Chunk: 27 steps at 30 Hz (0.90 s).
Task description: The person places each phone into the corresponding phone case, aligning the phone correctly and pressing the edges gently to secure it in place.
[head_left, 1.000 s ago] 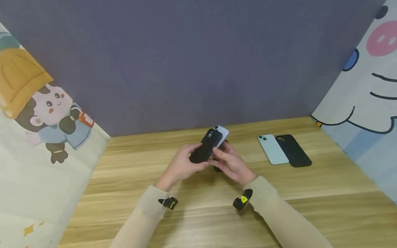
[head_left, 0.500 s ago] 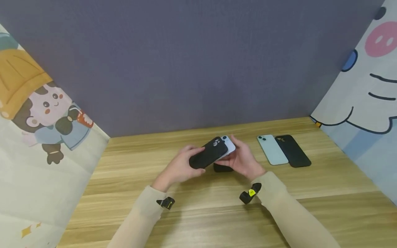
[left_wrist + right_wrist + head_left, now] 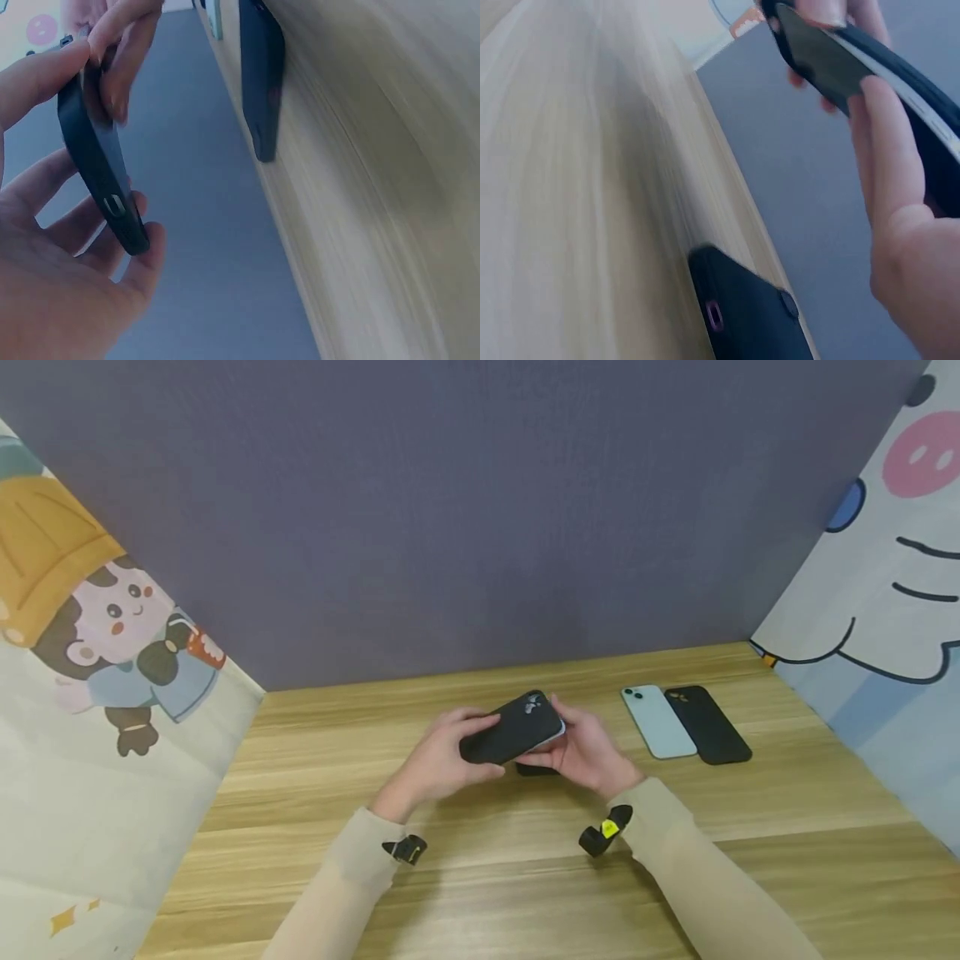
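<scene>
Between the hands, above the table, is a black phone case (image 3: 510,727) with a camera cutout. My left hand (image 3: 442,758) grips its left end, thumb and fingers on opposite edges. A pale phone (image 3: 559,732) sits mostly inside it, a light edge showing at the right end. My right hand (image 3: 588,753) holds that end; in the right wrist view its fingers lie against the dark phone screen (image 3: 829,64), and a light strip shows along the case rim. Beneath the hands lies another black-cased item (image 3: 536,770); whether it contains a phone, I cannot tell.
To the right, a mint-green phone (image 3: 660,722) lies beside another black phone case (image 3: 708,725) on the wooden table (image 3: 480,893). A grey-purple panel (image 3: 480,527) stands along the back edge. Printed cartoon sheets border the left and right sides.
The case has tilted from steep to nearly sideways. The pale phone's exposed camera end has gone under the case, leaving only an edge visible. The right hand has moved right and regripped.
</scene>
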Motion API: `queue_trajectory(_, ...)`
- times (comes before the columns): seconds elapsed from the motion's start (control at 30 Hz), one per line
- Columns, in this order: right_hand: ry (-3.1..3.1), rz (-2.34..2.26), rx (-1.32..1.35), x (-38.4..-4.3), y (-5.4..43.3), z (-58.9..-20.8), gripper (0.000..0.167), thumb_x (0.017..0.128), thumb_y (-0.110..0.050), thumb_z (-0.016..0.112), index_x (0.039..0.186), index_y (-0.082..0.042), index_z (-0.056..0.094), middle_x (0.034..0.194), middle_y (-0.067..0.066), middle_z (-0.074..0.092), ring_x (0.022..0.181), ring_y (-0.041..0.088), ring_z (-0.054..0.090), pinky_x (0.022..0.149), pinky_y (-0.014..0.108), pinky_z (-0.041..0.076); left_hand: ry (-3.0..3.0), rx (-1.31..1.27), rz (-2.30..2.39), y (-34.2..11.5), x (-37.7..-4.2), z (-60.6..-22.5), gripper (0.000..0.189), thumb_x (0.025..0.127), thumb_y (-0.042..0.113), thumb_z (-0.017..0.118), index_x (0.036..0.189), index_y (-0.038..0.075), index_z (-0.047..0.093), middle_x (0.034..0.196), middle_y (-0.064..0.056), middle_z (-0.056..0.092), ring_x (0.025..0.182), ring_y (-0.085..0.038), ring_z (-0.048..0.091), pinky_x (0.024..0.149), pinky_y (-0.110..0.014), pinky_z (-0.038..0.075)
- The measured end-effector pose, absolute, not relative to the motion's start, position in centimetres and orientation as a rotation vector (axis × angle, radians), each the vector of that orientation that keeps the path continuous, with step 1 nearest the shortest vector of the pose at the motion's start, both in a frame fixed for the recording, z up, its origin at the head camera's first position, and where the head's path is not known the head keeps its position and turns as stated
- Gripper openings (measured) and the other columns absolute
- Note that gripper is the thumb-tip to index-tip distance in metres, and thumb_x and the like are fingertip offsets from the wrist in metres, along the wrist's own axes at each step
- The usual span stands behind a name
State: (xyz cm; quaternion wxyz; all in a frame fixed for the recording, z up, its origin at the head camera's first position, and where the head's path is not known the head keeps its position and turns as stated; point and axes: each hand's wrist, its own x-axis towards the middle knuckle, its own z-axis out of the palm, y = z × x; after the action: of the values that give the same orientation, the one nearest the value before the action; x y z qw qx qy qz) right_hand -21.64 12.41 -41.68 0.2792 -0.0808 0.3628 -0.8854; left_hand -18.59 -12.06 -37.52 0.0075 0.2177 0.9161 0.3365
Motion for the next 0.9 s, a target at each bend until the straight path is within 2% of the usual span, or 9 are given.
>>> queue_trajectory(0.13,0.949,-2.367,-0.234,-21.3,12.0,-41.7,0.063,0.111,-0.041,0.028,0.162,-0.006,0.016,0.127,0.020,0.065,0.114,0.036,0.067,0.092,0.050,0.056,2.845,0.715,1.062,-11.7,-18.6,-37.1,0.071,0.079,0.031,0.086,0.144,0.019,0.060,0.148,-0.003,0.051,0.138,-0.028,0.042,0.109,-0.051,0.039)
queue_trajectory(0.23,0.950,-2.387,-0.192,-21.3,12.0,-41.7,0.068,0.109,-0.049,0.033,0.160,-0.006,0.021,0.126,0.020,0.065,0.113,0.037,0.067,0.090,0.050,0.057,2.843,0.719,1.040,-11.6,-18.4,-36.8,0.070,0.080,0.032,0.086,0.144,0.019,0.060,0.149,-0.004,0.050,0.139,-0.029,0.041,0.109,-0.052,0.038)
queue_trajectory(0.33,0.984,-2.384,-0.200,-21.3,12.1,-41.5,0.069,0.108,-0.051,0.039,0.156,-0.004,0.026,0.126,0.019,0.064,0.112,0.037,0.067,0.089,0.050,0.057,2.841,0.740,1.013,-11.5,-18.3,-36.7,0.071,0.080,0.032,0.086,0.144,0.018,0.059,0.150,-0.005,0.050,0.140,-0.029,0.040,0.111,-0.052,0.036)
queue_trajectory(0.43,1.010,-2.379,-0.223,-21.3,12.1,-41.4,0.061,0.109,-0.043,0.041,0.152,-0.001,0.030,0.126,0.019,0.065,0.112,0.037,0.068,0.088,0.050,0.058,2.839,0.747,1.035,-11.5,-18.3,-36.7,0.073,0.079,0.032,0.086,0.145,0.018,0.058,0.150,-0.006,0.050,0.140,-0.029,0.040,0.112,-0.053,0.034)
queue_trajectory(0.6,0.965,-2.417,-0.185,-21.2,12.2,-40.9,0.051,0.112,-0.036,0.036,0.148,-0.001,0.031,0.124,0.019,0.067,0.111,0.034,0.068,0.087,0.051,0.058,2.790,0.676,1.221,-11.8,-18.6,-37.0,0.077,0.083,0.039,0.084,0.149,0.014,0.052,0.150,-0.007,0.050,0.138,-0.027,0.043,0.114,-0.049,0.035)
queue_trajectory(0.73,0.921,-2.452,-0.143,-21.2,12.4,-40.7,0.050,0.112,-0.036,0.036,0.149,-0.003,0.029,0.126,0.018,0.064,0.112,0.033,0.068,0.088,0.053,0.057,2.721,0.507,1.429,-12.3,-18.8,-37.4,0.065,0.095,0.041,0.072,0.149,0.012,0.050,0.148,-0.009,0.051,0.130,-0.028,0.052,0.107,-0.047,0.043)
queue_trajectory(0.9,0.893,-2.478,-0.096,-21.1,12.6,-40.5,0.050,0.111,-0.036,0.037,0.150,-0.006,0.029,0.127,0.017,0.063,0.113,0.033,0.068,0.089,0.054,0.056,2.556,0.330,1.700,-12.8,-19.1,-37.7,0.046,0.105,0.031,0.057,0.141,0.001,0.056,0.127,-0.017,0.064,0.105,-0.027,0.066,0.089,-0.044,0.056)
